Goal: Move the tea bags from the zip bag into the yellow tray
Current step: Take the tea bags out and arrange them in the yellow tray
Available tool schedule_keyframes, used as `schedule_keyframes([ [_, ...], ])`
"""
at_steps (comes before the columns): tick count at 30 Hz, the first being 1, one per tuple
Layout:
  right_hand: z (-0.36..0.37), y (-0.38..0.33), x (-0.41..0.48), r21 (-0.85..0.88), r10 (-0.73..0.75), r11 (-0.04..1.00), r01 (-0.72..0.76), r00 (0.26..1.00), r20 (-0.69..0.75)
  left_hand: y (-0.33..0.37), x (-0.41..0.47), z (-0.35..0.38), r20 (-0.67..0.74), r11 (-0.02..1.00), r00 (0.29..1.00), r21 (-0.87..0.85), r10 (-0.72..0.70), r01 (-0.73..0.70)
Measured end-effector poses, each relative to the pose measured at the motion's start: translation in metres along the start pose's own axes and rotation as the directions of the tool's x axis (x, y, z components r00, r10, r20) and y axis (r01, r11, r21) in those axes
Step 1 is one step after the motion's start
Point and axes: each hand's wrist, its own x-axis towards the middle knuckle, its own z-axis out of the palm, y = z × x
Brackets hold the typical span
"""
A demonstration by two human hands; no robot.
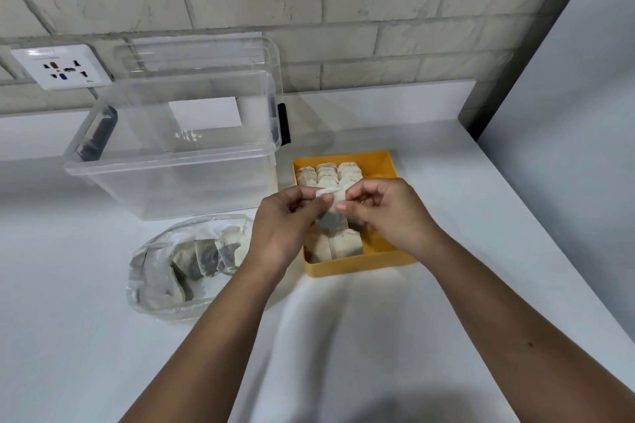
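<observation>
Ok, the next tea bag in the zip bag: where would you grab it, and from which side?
Probably the pale upper edge of the rightmost tea bag in the zip bag, pinched from the tray side, where the mouth seems to open. They overlap like tiles, so that one sits outermost with its edge free.

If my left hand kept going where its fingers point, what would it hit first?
Likely the right hand, pinching the same tea bag opposite the left hand; depth is unclear.

2 hands [281,227] [391,213], 1 yellow tray [360,268], 1 zip bag [154,288], 1 clear bin [171,168], many tea bags [348,172].
</observation>
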Motion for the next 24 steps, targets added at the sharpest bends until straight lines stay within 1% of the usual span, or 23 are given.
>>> schedule_keyframes([
  [2, -0.010, 0.000, 0.002, -0.015, -0.006, 1.000, 0.005, 0.998, -0.060, 0.002, 0.000, -0.003, -0.048, 0.989, 0.995, 0.125, 0.087, -0.080],
  [4, -0.023, 0.004, 0.005, -0.101, 0.026, 0.994, -0.035, 0.995, -0.093, -0.001, 0.002, -0.011, -0.088, 0.954, 0.985, 0.277, 0.147, -0.118],
  [7, -0.030, 0.016, 0.009, -0.258, 0.158, 0.952, -0.162, 0.987, -0.038, -0.014, 0.005, -0.020, -0.129, 0.904, 0.975, 0.413, 0.178, -0.110],
  [10, -0.018, 0.029, 0.011, -0.348, 0.263, 0.904, -0.250, 0.965, -0.010, -0.024, 0.005, -0.021, -0.123, 0.889, 0.978, 0.447, 0.167, -0.096],
  [14, -0.004, 0.040, 0.017, -0.419, 0.319, 0.861, -0.288, 0.948, 0.002, -0.029, 0.007, -0.020, -0.111, 0.885, 0.980, 0.456, 0.165, -0.098],
  [17, 0.002, 0.045, 0.024, -0.462, 0.309, 0.842, -0.280, 0.951, -0.013, -0.033, 0.010, -0.023, -0.107, 0.861, 0.977, 0.496, 0.186, -0.109],
  [24, 0.007, 0.051, 0.031, -0.437, 0.290, 0.856, -0.275, 0.956, -0.034, -0.037, 0.013, -0.021, -0.077, 0.829, 0.986, 0.553, 0.148, -0.081],
])
